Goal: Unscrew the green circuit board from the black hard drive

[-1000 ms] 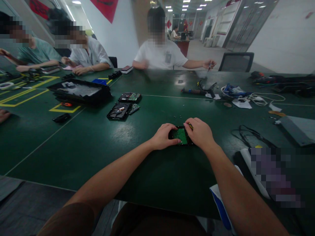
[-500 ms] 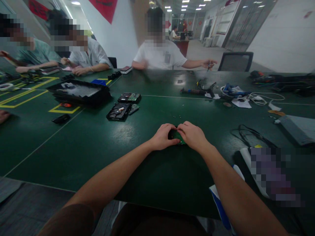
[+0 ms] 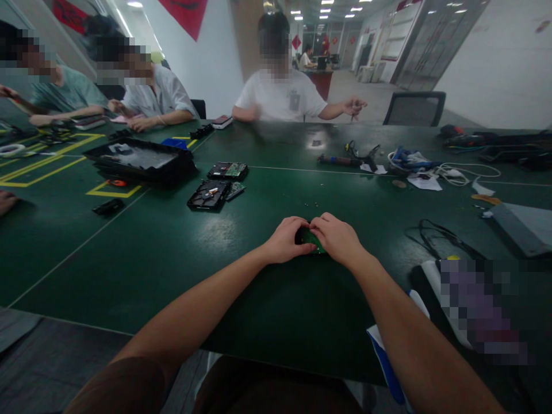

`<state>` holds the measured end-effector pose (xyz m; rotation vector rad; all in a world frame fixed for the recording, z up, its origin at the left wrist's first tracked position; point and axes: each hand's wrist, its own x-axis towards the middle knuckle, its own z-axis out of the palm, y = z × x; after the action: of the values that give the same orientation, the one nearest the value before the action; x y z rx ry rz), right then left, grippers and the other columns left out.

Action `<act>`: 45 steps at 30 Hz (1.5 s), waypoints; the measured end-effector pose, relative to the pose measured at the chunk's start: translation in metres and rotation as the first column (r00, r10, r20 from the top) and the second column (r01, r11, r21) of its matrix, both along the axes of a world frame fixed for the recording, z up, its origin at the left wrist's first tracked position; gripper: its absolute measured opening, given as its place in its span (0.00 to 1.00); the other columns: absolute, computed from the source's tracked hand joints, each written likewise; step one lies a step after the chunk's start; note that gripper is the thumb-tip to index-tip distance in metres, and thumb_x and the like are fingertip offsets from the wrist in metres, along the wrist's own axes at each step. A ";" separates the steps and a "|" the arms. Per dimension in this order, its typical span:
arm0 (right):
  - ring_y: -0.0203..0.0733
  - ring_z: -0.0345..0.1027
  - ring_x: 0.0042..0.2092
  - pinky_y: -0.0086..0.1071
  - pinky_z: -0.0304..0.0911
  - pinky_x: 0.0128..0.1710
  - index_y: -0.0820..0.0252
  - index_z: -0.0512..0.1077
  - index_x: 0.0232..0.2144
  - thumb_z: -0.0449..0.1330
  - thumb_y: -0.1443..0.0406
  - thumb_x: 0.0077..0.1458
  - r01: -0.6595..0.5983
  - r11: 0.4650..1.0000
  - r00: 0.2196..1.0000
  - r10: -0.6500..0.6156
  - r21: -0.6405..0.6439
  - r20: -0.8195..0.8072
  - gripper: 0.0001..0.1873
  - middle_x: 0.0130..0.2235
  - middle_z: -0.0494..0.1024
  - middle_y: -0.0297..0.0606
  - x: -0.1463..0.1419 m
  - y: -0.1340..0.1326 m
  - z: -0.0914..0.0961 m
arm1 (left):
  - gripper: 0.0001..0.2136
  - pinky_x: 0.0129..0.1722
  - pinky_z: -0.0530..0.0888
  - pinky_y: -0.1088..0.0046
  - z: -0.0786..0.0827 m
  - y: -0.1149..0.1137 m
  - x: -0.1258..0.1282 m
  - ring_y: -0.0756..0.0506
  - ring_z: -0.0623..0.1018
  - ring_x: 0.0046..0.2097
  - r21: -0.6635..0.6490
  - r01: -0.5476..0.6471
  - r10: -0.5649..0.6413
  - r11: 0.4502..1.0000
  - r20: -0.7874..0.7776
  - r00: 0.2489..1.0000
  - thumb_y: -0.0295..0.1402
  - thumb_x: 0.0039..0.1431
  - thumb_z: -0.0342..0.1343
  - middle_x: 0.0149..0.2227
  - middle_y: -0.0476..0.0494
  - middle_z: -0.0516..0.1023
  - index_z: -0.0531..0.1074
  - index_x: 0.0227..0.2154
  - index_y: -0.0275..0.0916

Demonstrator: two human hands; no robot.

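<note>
Item: one hard drive (image 3: 311,238), black case with a green circuit board face up, lying flat on the green desk (image 3: 172,259) toward its near edge and about midway along it. Left hand (image 3: 284,241): grip closed narrow around the drive's left end, thumb along the near side. Right hand (image 3: 338,238): lying over the right half of the board, fingers folded down. Whether that grip pinches the drive or some small tool is hidden, and I cannot tell. Step in hand, as I judge it: work on the board side of the drive, steadied by the left hand. A further move would call for keeping the case pinned flat and for fine fingertip work, since most of the board is covered. Just beyond the drive, toward the far edge: a few tiny screws (image 3: 310,203), too small to count surely. Further toward the left edge: two more drives, one open (image 3: 208,195) and one with its board up (image 3: 227,171), with one loose board (image 3: 236,190) touching the first. Behind them is one black tray (image 3: 138,158). Toward the far edge: one long-handled tool (image 3: 340,161) and one white cable (image 3: 457,171). Near the right edge: one black cable (image 3: 444,236). Persons seated along the far and left edges: three. One further hand (image 3: 6,201) rests at the left edge.
</note>
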<state>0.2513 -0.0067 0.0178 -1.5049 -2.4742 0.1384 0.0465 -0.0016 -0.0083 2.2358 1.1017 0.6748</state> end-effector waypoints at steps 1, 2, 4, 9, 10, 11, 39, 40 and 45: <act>0.41 0.70 0.38 0.32 0.58 0.32 0.52 0.74 0.45 0.51 0.61 0.70 0.002 1.000 1.000 -0.002 0.003 0.006 0.12 0.45 0.75 0.39 0.000 0.000 0.000 | 0.27 0.61 0.68 0.50 0.000 0.000 0.000 0.34 0.70 0.60 -0.002 -0.001 0.001 1.000 -0.001 1.000 0.48 0.56 0.66 0.57 0.38 0.73 0.71 0.55 0.42; 0.40 0.70 0.37 0.32 0.58 0.31 0.53 0.75 0.45 0.51 0.61 0.70 0.003 1.000 1.000 -0.003 0.008 0.014 0.12 0.45 0.74 0.39 0.000 0.000 -0.001 | 0.27 0.61 0.68 0.50 0.000 0.000 0.000 0.34 0.70 0.61 -0.003 0.000 0.000 1.000 -0.002 1.000 0.48 0.56 0.66 0.57 0.38 0.73 0.71 0.55 0.42; 0.40 0.70 0.37 0.32 0.57 0.31 0.53 0.75 0.45 0.51 0.61 0.70 0.005 1.000 1.000 -0.005 0.011 0.026 0.13 0.45 0.74 0.39 0.000 0.001 -0.001 | 0.26 0.61 0.68 0.50 0.001 0.000 0.000 0.34 0.70 0.60 0.003 0.000 -0.001 1.000 0.003 1.000 0.48 0.56 0.66 0.57 0.37 0.73 0.71 0.55 0.42; 0.40 0.70 0.37 0.32 0.57 0.31 0.53 0.75 0.44 0.50 0.61 0.70 -0.008 1.000 1.000 0.008 -0.006 0.002 0.13 0.45 0.74 0.39 0.000 0.001 -0.001 | 0.26 0.61 0.68 0.50 0.001 -0.001 0.000 0.34 0.70 0.60 0.013 0.009 -0.009 1.000 0.007 1.000 0.48 0.56 0.66 0.57 0.37 0.73 0.72 0.54 0.42; 0.41 0.70 0.38 0.32 0.57 0.32 0.53 0.75 0.44 0.50 0.61 0.70 -0.011 1.000 1.000 0.011 -0.006 -0.004 0.13 0.45 0.74 0.39 0.000 0.001 -0.002 | 0.26 0.61 0.68 0.50 0.001 0.000 0.000 0.34 0.70 0.60 0.014 0.012 -0.012 1.000 0.006 1.000 0.48 0.56 0.65 0.56 0.37 0.73 0.71 0.55 0.42; 0.41 0.70 0.38 0.32 0.57 0.32 0.52 0.75 0.44 0.50 0.61 0.70 -0.011 1.000 1.000 0.011 -0.004 -0.004 0.13 0.45 0.74 0.39 0.000 0.001 -0.002 | 0.27 0.61 0.68 0.50 0.000 0.000 0.000 0.34 0.70 0.60 0.017 0.012 -0.012 1.000 0.007 1.000 0.48 0.56 0.65 0.56 0.37 0.74 0.71 0.55 0.42; 0.52 0.72 0.55 0.52 0.70 0.55 0.55 0.63 0.58 0.51 0.60 0.69 0.432 0.785 0.812 -0.126 0.443 -0.569 0.18 0.52 0.76 0.48 0.040 0.011 0.016 | 0.28 0.62 0.68 0.49 0.001 -0.003 0.000 0.34 0.69 0.63 -0.004 -0.008 0.008 1.000 -0.004 1.000 0.50 0.57 0.65 0.60 0.37 0.72 0.70 0.56 0.42; 0.52 0.72 0.54 0.52 0.70 0.54 0.54 0.63 0.58 0.51 0.59 0.69 0.447 0.773 0.800 -0.120 0.450 -0.589 0.18 0.52 0.76 0.48 0.041 0.012 0.014 | 0.28 0.62 0.68 0.49 0.001 -0.003 0.000 0.34 0.69 0.63 -0.004 -0.006 0.006 1.000 0.001 1.000 0.50 0.57 0.65 0.60 0.37 0.72 0.70 0.56 0.42; 0.51 0.74 0.53 0.51 0.72 0.53 0.54 0.61 0.59 0.52 0.58 0.69 0.461 0.767 0.755 -0.073 0.447 -0.652 0.19 0.54 0.74 0.48 0.041 0.014 0.009 | 0.28 0.62 0.67 0.50 -0.001 -0.002 0.001 0.35 0.69 0.62 0.020 -0.007 0.007 1.000 0.013 1.000 0.49 0.56 0.66 0.59 0.37 0.72 0.70 0.56 0.42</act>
<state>0.2919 0.0077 0.0270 -1.2638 -1.5414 -0.1738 0.0478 -0.0041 -0.0095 2.2419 1.1021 0.7048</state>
